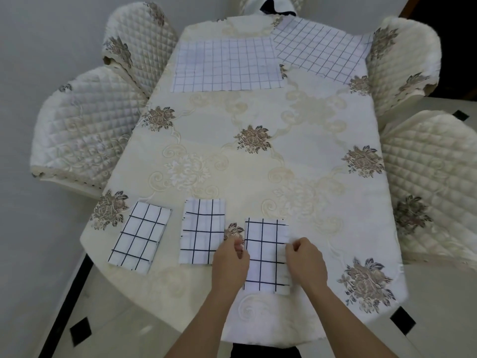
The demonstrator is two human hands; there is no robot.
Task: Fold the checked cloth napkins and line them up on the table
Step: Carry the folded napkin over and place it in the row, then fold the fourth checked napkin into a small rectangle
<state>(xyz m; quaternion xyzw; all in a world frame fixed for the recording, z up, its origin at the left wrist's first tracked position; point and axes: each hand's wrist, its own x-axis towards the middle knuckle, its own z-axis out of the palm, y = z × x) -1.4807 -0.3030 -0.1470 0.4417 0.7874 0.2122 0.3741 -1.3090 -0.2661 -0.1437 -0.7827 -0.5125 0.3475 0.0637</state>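
Three folded white napkins with dark checks lie in a row near the table's front edge: a left one (140, 237), a middle one (202, 231) and a right one (265, 254). My left hand (231, 259) pinches the left edge of the right napkin with curled fingers. My right hand (305, 259) pinches its right edge. Two unfolded checked napkins lie flat at the far end, one in the middle (227, 65) and one at the far right (322, 47).
The table (258, 156) wears a cream cloth with embroidered flowers. Quilted cream chairs stand on the left (85, 125) and on the right (433, 177), with more at the far corners. Tiled floor shows below the front edge.
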